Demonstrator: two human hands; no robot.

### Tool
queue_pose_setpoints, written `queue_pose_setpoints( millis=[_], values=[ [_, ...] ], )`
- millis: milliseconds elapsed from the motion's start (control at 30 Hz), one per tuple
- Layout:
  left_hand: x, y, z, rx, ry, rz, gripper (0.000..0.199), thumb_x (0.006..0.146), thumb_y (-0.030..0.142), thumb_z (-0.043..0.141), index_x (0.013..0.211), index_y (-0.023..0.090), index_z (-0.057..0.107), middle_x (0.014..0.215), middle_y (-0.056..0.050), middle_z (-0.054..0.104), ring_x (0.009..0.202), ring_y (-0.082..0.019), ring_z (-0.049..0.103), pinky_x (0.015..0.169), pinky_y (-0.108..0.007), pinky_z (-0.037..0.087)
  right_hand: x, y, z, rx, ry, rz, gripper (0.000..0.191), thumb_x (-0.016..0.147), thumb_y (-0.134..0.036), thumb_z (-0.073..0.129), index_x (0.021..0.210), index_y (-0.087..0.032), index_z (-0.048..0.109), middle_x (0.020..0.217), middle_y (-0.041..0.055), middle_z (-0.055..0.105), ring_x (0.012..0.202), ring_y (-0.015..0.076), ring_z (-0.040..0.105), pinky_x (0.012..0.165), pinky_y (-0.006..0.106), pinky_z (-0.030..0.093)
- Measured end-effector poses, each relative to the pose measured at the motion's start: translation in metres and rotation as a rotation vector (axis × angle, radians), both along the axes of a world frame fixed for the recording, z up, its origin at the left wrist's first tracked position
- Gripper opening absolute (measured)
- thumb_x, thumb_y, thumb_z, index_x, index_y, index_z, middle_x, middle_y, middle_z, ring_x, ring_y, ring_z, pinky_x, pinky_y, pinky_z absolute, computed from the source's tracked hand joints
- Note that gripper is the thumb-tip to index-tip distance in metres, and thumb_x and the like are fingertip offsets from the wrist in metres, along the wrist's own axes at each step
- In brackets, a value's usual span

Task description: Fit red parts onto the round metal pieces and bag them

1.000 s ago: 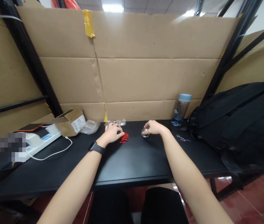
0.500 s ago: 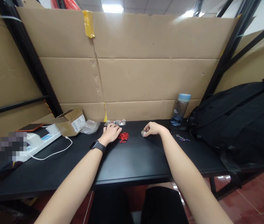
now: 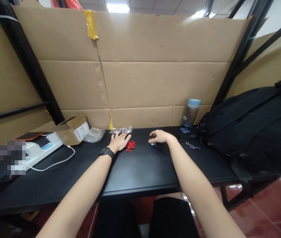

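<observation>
My left hand (image 3: 118,141), with a black watch on its wrist, lies palm down on the black table with its fingers spread. Its thumb side is beside a small heap of red cord loops (image 3: 130,145). Just beyond the fingertips are shiny clear plastic packets (image 3: 121,130). My right hand (image 3: 160,136) is bent over a small round clear-and-silver case (image 3: 152,142), thumb and fingers closed around its edge. The case rests about flat on the tabletop, and what it holds is too small to make out.
Left stand an opened cardboard box (image 3: 73,130), crumpled clear plastic (image 3: 94,135) and a white power strip (image 3: 43,153) with a cable. Right are a blue-lidded bottle (image 3: 190,115), a small beaded cord (image 3: 192,145) and a black backpack (image 3: 252,122). A cardboard wall (image 3: 140,82) closes the back.
The round case has gone from tilted in my right fingers to lying about flat on the table. My left fingers have spread a little wider. The view has shifted slightly.
</observation>
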State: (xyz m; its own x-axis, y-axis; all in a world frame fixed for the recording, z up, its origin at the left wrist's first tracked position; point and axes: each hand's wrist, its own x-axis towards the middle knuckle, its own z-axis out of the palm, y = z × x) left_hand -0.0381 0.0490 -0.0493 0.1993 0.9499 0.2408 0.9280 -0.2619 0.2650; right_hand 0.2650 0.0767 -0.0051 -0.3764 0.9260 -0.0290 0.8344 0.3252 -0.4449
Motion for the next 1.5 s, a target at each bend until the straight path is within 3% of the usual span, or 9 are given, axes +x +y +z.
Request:
queue_pose_setpoints(
  millis=[233, 367, 533, 767, 1067, 1167, 1267, 1400, 1500],
  values=[
    [-0.006, -0.002, 0.008, 0.18, 0.055, -0.011, 0.049, 0.103, 0.048, 0.026, 0.126, 0.028, 0.064, 0.13, -0.011, 0.066, 0.128, -0.03, 0.049, 0.105, -0.051, 0.032, -0.001, -0.005, 0.005, 0.006, -0.04, 0.015, 0.066, 0.072, -0.053, 0.081, 0.127, -0.018, 0.069, 0.124, 0.0144, 0.07, 0.108, 0.0269, 0.069, 0.091, 0.03, 0.052],
    [-0.011, 0.001, 0.0, 0.182, 0.091, -0.041, 0.045, 0.1, 0.028, 0.035, 0.142, 0.032, 0.051, 0.147, -0.009, 0.055, 0.135, -0.027, 0.043, 0.104, -0.048, 0.031, -0.002, -0.004, 0.005, 0.01, -0.023, 0.02, 0.064, 0.071, -0.052, 0.082, 0.125, -0.019, 0.07, 0.122, 0.0136, 0.071, 0.107, 0.0267, 0.069, 0.092, 0.03, 0.051],
    [-0.012, 0.007, -0.003, 0.097, 0.104, -0.048, 0.046, 0.098, 0.038, 0.044, 0.143, 0.033, 0.05, 0.144, -0.009, 0.057, 0.138, -0.032, 0.039, 0.104, -0.053, 0.03, -0.001, -0.002, 0.003, 0.033, -0.01, 0.028, 0.061, 0.07, -0.049, 0.083, 0.123, -0.02, 0.072, 0.124, 0.0126, 0.071, 0.107, 0.0271, 0.069, 0.093, 0.031, 0.051],
    [-0.008, 0.003, 0.005, 0.23, 0.115, 0.012, 0.032, 0.1, 0.038, 0.044, 0.12, 0.029, 0.067, 0.12, -0.011, 0.07, 0.122, -0.028, 0.051, 0.1, -0.048, 0.031, -0.006, -0.007, 0.006, 0.127, 0.002, 0.058, 0.053, 0.076, -0.046, 0.08, 0.121, -0.02, 0.072, 0.12, 0.0127, 0.072, 0.106, 0.0267, 0.069, 0.091, 0.031, 0.052],
    [-0.004, -0.001, 0.01, 0.279, 0.057, 0.129, 0.038, 0.102, 0.031, 0.034, 0.106, 0.021, 0.071, 0.107, -0.015, 0.073, 0.111, -0.029, 0.059, 0.096, -0.046, 0.03, -0.051, -0.024, 0.002, 0.412, 0.187, 0.226, 0.02, 0.085, -0.021, 0.069, 0.104, -0.019, 0.075, 0.105, 0.0094, 0.071, 0.094, 0.0212, 0.067, 0.089, 0.033, 0.05],
    [-0.003, -0.003, 0.015, 0.279, 0.006, 0.197, 0.038, 0.101, 0.031, 0.034, 0.109, 0.022, 0.07, 0.108, -0.014, 0.074, 0.11, -0.029, 0.061, 0.094, -0.045, 0.03, -0.065, -0.029, -0.004, 0.439, 0.258, 0.261, 0.023, 0.085, -0.02, 0.067, 0.108, -0.019, 0.073, 0.105, 0.0082, 0.069, 0.092, 0.019, 0.065, 0.089, 0.032, 0.05],
    [0.0, -0.007, 0.023, 0.282, -0.088, 0.259, 0.038, 0.101, 0.033, 0.036, 0.111, 0.024, 0.071, 0.109, -0.012, 0.075, 0.107, -0.029, 0.064, 0.093, -0.045, 0.031, -0.076, -0.035, -0.008, 0.386, 0.389, 0.253, 0.043, 0.087, -0.021, 0.064, 0.13, -0.022, 0.061, 0.107, 0.0064, 0.068, 0.083, 0.0148, 0.065, 0.082, 0.029, 0.051],
    [0.01, -0.018, 0.032, 0.332, -0.161, 0.178, 0.037, 0.101, 0.034, 0.038, 0.111, 0.025, 0.072, 0.115, -0.011, 0.075, 0.113, -0.028, 0.063, 0.095, -0.044, 0.031, -0.084, -0.042, -0.005, 0.3, 0.501, 0.261, 0.068, 0.09, -0.028, 0.062, 0.153, -0.029, 0.037, 0.113, 0.0047, 0.067, 0.074, 0.0107, 0.064, 0.078, 0.025, 0.052],
    [0.023, -0.027, 0.034, 0.348, -0.192, 0.111, 0.036, 0.101, 0.034, 0.039, 0.112, 0.024, 0.072, 0.119, -0.01, 0.074, 0.116, -0.028, 0.061, 0.098, -0.044, 0.031, -0.083, -0.043, 0.001, 0.321, 0.525, 0.281, 0.046, 0.095, -0.037, 0.058, 0.139, -0.026, 0.057, 0.111, 0.0046, 0.071, 0.078, 0.0131, 0.065, 0.08, 0.026, 0.05]
  ],
)
